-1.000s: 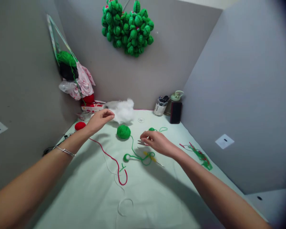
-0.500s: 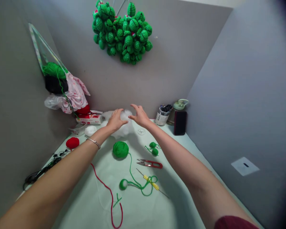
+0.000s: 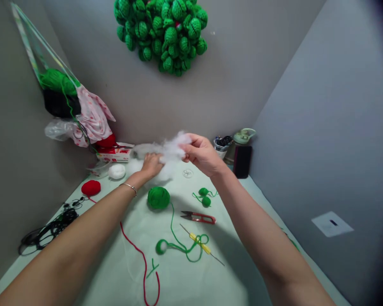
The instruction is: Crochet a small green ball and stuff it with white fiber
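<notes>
White fluffy stuffing [image 3: 169,151] stretches between my hands at the back of the table. My right hand [image 3: 199,153] pinches a wispy tuft of it, raised above the table. Lower and to the left, my left hand [image 3: 152,165] is closed on the main mass of stuffing, its fingertips partly hidden in the fibre. A green ball of yarn [image 3: 158,198] lies in front of my hands. From it a strand runs to a small green crocheted ball [image 3: 161,247] with white showing at its opening. The strand loops over a yellow-handled crochet hook [image 3: 200,243].
Red-handled thread snips [image 3: 198,217] and two small green balls [image 3: 205,197] lie at centre right. On the left are red yarn [image 3: 91,188], white yarn [image 3: 117,171] and black cables [image 3: 51,229]. A phone [image 3: 243,161] leans by a bottle [image 3: 243,136]. Green crocheted pieces [image 3: 166,34] hang above.
Both hands were spread over the stuffing and have closed on it. My right hand has moved right, drawing a tuft out. The view has shifted slightly.
</notes>
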Demonstrator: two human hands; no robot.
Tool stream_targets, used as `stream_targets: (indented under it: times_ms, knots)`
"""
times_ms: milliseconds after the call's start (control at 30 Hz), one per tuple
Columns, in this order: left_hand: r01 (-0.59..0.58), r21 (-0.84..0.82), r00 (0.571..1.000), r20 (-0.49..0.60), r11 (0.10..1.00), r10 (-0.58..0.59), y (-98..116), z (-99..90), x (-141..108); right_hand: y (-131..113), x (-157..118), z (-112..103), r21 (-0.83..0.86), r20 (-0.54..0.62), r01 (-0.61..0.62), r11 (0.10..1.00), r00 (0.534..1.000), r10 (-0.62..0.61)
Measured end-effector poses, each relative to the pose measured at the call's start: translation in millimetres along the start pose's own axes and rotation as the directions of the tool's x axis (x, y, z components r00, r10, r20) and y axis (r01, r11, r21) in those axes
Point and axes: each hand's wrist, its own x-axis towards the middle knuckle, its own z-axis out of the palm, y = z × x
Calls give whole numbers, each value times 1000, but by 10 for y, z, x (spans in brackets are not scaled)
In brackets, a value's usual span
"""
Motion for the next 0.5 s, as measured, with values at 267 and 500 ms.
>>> stream_targets:
  times_ms: [267,500]
  knots:
    - [70,-337,995,-46,939,-91,861,59,-682,-51,-512,202,-69,-95,-8,998,995,1]
    - [355,-652,931,180,670,-317,1026,179,-1611,74,-1000,710,-756,78,180,629,980,-185]
